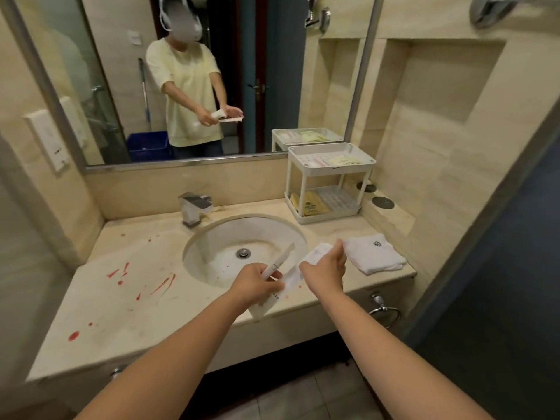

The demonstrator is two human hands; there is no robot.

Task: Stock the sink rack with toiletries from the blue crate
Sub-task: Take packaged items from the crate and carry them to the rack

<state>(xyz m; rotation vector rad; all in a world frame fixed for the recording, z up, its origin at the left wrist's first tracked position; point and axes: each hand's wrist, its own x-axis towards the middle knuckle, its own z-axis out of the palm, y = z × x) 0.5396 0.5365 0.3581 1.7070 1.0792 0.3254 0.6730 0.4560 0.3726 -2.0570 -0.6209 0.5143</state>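
Over the front rim of the sink (209, 234), my left hand (256, 284) grips a bundle of long white toiletry packets (280, 262). My right hand (325, 266) pinches one flat white packet (316, 253) by its end, just right of the bundle. The white two-tier rack (331, 166) stands at the back right of the counter, well beyond both hands. Its top tray holds white and yellow sachets, and its lower tray holds yellow packets (312, 204). The blue crate (147, 146) shows only in the mirror, on the floor behind me.
A folded white towel (374, 257) lies right of my right hand. The chrome tap (194, 207) stands behind the basin. Red smears (121, 272) mark the counter's left side. A towel ring (386, 312) hangs below the counter edge. A dark door (500, 298) is at right.
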